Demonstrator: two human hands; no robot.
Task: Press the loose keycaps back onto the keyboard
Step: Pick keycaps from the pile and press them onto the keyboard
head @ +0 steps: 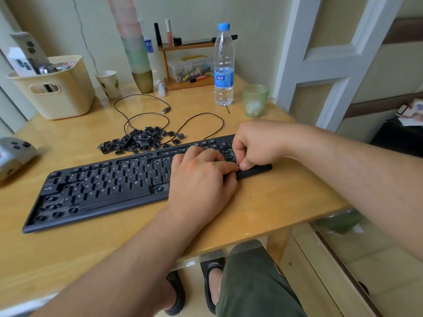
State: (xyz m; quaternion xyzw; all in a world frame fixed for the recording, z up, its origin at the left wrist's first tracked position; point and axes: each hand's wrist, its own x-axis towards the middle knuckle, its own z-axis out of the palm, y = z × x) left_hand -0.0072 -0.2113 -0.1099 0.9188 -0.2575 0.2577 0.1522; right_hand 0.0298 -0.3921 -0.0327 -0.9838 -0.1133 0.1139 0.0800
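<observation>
Hands (229,161) together on keyboard (103,186), grip unclear | keycap pile (139,140), cable (194,122) behind

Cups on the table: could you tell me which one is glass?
The green glass cup right of the water bottle; the cup beside the basket is paper.

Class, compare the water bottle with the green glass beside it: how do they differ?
The water bottle is tall, clear and capped in blue; the green glass is short, tinted, textured and open-topped. The bottle carries a blue label; the glass has none. Both stand upright on the table.
</observation>
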